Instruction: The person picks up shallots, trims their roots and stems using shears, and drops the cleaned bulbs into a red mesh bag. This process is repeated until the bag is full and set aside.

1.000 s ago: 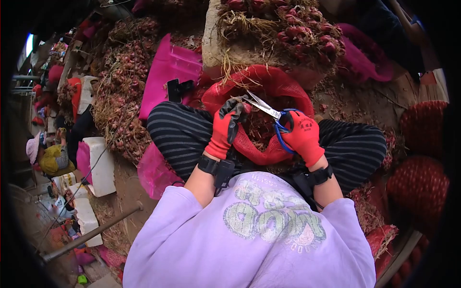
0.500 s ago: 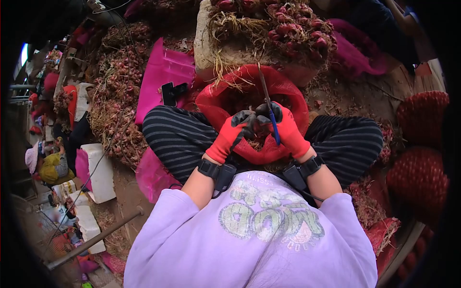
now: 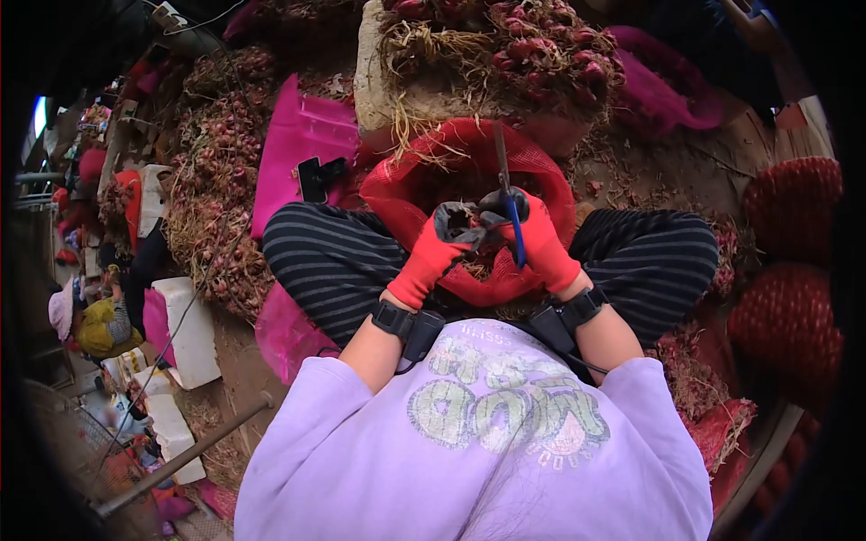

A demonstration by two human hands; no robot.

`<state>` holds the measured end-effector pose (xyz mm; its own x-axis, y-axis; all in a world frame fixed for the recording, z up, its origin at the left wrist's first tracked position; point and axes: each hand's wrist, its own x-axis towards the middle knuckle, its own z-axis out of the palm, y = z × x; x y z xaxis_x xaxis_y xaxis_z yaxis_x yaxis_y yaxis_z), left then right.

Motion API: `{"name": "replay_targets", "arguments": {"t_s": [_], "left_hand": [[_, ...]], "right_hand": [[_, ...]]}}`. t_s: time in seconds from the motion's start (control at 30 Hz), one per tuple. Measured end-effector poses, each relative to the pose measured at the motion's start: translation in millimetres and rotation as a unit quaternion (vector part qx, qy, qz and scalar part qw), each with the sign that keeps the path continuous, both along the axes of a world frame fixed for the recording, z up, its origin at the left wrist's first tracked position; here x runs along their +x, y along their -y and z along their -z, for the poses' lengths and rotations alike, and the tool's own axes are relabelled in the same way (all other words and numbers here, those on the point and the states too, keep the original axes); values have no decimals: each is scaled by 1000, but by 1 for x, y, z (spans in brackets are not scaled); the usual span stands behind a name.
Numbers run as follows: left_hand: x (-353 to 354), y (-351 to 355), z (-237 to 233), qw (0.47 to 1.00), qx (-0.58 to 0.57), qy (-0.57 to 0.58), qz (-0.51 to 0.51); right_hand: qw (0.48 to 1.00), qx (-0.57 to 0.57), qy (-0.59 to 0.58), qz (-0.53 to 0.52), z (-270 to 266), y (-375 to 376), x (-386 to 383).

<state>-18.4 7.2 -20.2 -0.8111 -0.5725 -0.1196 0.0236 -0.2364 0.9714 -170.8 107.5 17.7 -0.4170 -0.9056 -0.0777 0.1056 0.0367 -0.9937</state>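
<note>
Found left hand (image 3: 435,252) pinched on a small bulb (image 3: 463,219), half hidden by the dark fingertips, just over the mouth of the red mesh sack (image 3: 397,180). Noted right hand (image 3: 546,243) clenched round the blue grip of the scissors (image 3: 502,162), knuckles against the left hand, blades seemingly together and pointing up past the sack's far rim. Judged a nick to the left glove possible, from cutting so close to fingertips with both hands crowding the view. Judged a slipped bulb possible too, given a fingertip hold alone. Compared with a second earlier: recorded hands then apart over the sack mouth, scissors slanted with blades parted toward the left. Logged hands since drawn together, scissors turned upright.
</note>
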Motion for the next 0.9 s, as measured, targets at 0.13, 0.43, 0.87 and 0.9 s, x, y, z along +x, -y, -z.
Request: {"name": "replay_targets", "arguments": {"t_s": [0.13,0.43,0.87,0.9], "left_hand": [[1,-2,-8,1000,7,20,-3],[1,-4,-15,998,54,20,-37],[12,5,13,981,184,22,-64],[14,7,14,984,168,34,-57]], "right_hand": [[989,32,142,23,12,0,4],[992,-9,94,83,20,2,6],[999,11,31,-15,20,5,13],[997,-8,70,-15,19,5,16]]}}
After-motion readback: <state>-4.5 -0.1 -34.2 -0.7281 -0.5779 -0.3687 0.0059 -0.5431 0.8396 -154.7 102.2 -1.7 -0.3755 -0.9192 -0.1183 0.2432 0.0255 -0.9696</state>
